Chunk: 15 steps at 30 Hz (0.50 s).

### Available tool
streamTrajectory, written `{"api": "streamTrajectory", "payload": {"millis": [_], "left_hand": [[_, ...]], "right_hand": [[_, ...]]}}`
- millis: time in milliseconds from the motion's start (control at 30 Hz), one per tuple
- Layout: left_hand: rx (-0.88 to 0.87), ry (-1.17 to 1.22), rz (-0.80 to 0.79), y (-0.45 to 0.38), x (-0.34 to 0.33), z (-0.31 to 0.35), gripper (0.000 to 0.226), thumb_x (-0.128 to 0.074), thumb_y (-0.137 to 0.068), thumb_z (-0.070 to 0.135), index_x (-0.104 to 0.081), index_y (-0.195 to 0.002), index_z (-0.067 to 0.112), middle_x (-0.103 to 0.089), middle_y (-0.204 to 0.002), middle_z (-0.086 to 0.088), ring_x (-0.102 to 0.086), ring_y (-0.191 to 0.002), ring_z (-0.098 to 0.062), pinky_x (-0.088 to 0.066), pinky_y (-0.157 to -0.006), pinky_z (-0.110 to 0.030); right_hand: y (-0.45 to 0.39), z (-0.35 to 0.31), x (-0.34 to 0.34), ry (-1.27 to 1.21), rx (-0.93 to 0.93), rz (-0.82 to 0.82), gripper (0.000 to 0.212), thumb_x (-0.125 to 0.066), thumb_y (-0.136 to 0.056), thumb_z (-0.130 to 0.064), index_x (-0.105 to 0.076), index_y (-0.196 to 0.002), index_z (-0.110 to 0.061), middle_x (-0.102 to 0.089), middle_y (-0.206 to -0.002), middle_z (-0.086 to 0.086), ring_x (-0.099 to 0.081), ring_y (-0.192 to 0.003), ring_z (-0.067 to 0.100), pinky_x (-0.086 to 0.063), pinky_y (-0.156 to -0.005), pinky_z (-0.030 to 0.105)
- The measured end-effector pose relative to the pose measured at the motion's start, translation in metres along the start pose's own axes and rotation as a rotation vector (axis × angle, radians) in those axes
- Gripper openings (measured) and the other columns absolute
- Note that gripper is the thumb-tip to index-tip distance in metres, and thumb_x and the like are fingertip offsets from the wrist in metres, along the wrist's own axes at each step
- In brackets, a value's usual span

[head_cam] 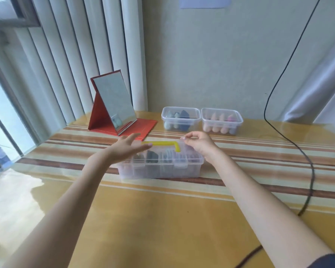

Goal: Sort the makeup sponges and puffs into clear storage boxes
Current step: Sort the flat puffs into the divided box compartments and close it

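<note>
Three clear boxes logged: lidded carrier under my fingers, two open tubs of sponges beyond them. Left hand spread flat; right hand loosely curled, holding nothing. Risk: uneven lift springs a latch, spilling puffs.

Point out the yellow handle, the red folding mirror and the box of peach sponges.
yellow handle [160, 143], head view, middle of its bar.
red folding mirror [114, 100], head view, its glass.
box of peach sponges [221, 122], head view, front wall.
</note>
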<state>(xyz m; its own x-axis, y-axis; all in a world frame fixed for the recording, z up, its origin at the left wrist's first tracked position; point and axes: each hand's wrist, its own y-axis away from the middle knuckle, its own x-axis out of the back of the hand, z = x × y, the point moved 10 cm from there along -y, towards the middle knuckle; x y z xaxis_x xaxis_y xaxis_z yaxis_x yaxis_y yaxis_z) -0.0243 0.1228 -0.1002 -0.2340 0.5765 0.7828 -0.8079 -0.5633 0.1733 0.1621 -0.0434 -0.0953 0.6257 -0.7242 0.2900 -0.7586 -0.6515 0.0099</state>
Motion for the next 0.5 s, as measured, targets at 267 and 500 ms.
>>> {"api": "streamTrajectory", "payload": {"millis": [267, 500], "left_hand": [[-0.332, -0.125, 0.256, -0.017, -0.032, 0.058, 0.076, -0.080, -0.073, 0.033, -0.043, -0.138, 0.041, -0.026, -0.154, -0.004, -0.041, -0.131, -0.031, -0.038, -0.106, -0.044], [-0.258, -0.159, 0.521, -0.044, -0.058, 0.083, 0.057, -0.056, -0.094, 0.032, -0.032, -0.145, 0.039, -0.024, -0.154, 0.001, -0.028, -0.128, -0.037, -0.032, -0.105, -0.043]], "right_hand": [[0.018, -0.027, 0.057, 0.724, 0.266, 0.483, 0.021, -0.055, -0.092, -0.038, -0.066, -0.086, -0.020, -0.064, -0.090, -0.003, -0.058, -0.089, 0.022, -0.037, -0.065, 0.029], [0.018, -0.003, 0.057, 0.934, 0.382, 0.729, 0.027, -0.050, -0.087, -0.042, -0.072, -0.098, -0.030, -0.063, -0.129, 0.000, -0.050, -0.125, 0.028, -0.014, -0.103, 0.070]]}}
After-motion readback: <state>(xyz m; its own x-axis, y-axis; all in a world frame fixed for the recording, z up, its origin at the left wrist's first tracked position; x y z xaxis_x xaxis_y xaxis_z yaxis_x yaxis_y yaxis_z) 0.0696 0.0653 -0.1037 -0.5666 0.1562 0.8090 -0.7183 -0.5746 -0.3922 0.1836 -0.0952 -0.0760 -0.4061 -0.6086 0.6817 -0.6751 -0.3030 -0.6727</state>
